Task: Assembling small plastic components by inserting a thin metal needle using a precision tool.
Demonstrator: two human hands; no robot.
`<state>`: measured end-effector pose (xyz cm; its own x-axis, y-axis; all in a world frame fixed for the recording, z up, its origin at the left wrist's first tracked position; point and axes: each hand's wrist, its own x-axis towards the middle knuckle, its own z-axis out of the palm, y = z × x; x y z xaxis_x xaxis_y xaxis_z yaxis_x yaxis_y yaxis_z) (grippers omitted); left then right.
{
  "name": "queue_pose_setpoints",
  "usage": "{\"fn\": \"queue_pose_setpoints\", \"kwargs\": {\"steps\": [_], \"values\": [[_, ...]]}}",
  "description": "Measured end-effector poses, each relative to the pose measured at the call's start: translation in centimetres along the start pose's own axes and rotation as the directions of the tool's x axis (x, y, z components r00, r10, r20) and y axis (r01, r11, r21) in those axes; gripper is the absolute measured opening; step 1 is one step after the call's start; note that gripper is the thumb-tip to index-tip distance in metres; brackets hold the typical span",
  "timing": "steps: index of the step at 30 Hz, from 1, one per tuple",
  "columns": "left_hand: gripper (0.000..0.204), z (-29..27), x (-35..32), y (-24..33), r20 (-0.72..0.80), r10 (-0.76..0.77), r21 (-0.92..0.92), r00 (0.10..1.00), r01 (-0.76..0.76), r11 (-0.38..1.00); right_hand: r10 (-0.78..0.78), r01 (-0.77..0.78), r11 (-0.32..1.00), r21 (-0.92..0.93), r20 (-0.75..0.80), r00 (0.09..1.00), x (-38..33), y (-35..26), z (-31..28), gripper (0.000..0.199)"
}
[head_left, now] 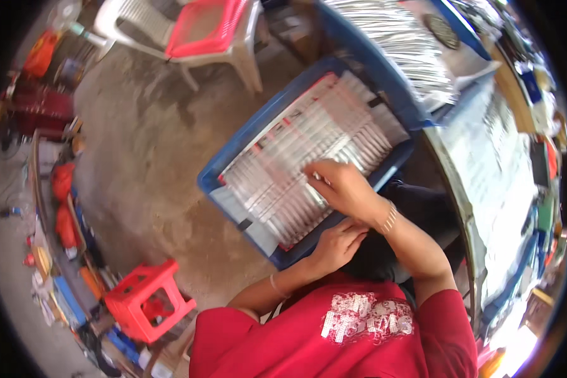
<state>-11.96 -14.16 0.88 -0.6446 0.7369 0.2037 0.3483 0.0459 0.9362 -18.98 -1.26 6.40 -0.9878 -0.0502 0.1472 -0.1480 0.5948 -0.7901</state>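
A blue plastic crate (209, 165) sits tilted in front of me, filled with rows of thin, clear and silvery flat packets (283, 157). Over the packets' near side, my right hand (343, 186) has its fingers curled downward. Whatever its fingertips pinch is blurred and too small to name. My left hand (337, 247) is closed at the crate's near edge, just under my right wrist. Its fingers are bent, and what lies in them is hidden. A bracelet (389, 217) circles my right wrist.
At the upper right, another blue crate (384, 60) holds a stack of white sheet-like pieces (400, 44), beside a pale-topped table (491, 183). A red stool (150, 302) stands lower left. White chairs (242, 60), one with a red tray (208, 25), stand beyond.
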Motion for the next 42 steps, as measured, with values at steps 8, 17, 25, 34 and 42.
{"fn": "queue_pose_setpoints", "kwargs": {"steps": [8, 17, 25, 34, 42], "values": [[0.047, 2.6, -2.5, 1.2, 0.424, -0.113, 0.251, 0.899, 0.003, 0.968, 0.551, -0.718, 0.630, -0.296, -0.482, 0.681, -27.8, -1.5, -10.0, 0.039], [0.026, 8.7, 12.7, 14.8, 0.576, 0.270, -0.120, 0.772, -0.247, 0.962, 0.633, -0.711, 0.686, 0.156, -0.609, 0.477, -37.1, 0.6, -3.2, 0.012], [0.026, 22.6, 36.7, 14.4, 0.453, 0.640, 0.290, 0.621, -0.782, 0.552, 0.721, -0.548, 0.692, 0.470, -0.469, 0.509, -37.9, 2.7, -5.6, 0.015], [0.023, 29.4, 46.3, 11.7, 0.769, 0.565, 0.379, 0.300, -0.925, -0.025, 0.771, -0.473, 0.627, 0.619, -0.406, 0.490, -39.2, 3.2, -7.5, 0.013], [0.021, 30.1, 47.0, 11.2, 0.813, 0.531, 0.335, 0.241, -0.938, -0.087, 0.756, -0.451, 0.643, 0.619, -0.420, 0.502, -38.8, 3.5, -7.2, 0.013]]}}
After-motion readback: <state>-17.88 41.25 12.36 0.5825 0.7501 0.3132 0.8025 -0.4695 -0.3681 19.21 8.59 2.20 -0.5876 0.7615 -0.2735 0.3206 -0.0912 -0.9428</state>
